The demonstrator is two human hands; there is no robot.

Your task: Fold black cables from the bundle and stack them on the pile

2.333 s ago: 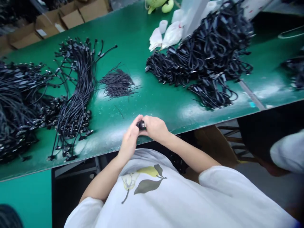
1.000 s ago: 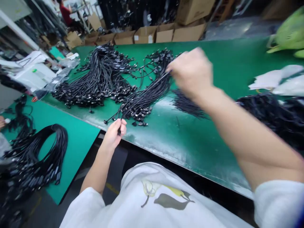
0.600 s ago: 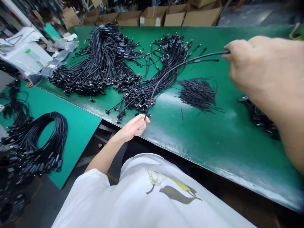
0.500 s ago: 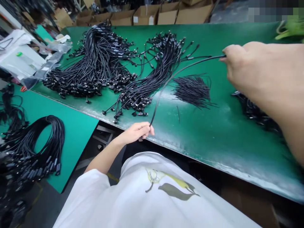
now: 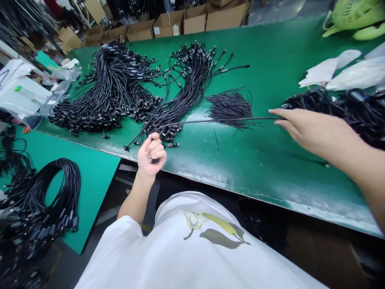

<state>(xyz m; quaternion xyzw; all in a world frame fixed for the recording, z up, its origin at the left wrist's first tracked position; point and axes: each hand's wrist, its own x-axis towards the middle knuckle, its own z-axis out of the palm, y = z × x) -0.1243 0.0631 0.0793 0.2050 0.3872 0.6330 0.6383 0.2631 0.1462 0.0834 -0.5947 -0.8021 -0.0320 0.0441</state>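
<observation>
A single black cable (image 5: 195,121) runs nearly straight between my two hands, above the green table. My left hand (image 5: 152,154) is closed round its left end over the table's front edge, and a small dark piece shows in the palm. On the right, my right hand (image 5: 306,128) grips the cable between thumb and straight fingers; what lies inside is hidden. Behind the cable sits a pile of short, thin black strands (image 5: 230,106). Beyond my left hand lies a bundle of black cables (image 5: 192,84) with connectors at its ends.
A larger heap of cables (image 5: 111,76) lies at the back left. Dark coiled cables (image 5: 337,106), white plastic bags (image 5: 351,76) and a green basket (image 5: 357,16) are on the right. On the lower side table rests a looped cable bundle (image 5: 76,180). Cardboard boxes (image 5: 192,22) line the back.
The bowed cable has been drawn almost straight. My left hand moved left and up and turned its palm toward me. My right hand came down, uncovering the cables on the right.
</observation>
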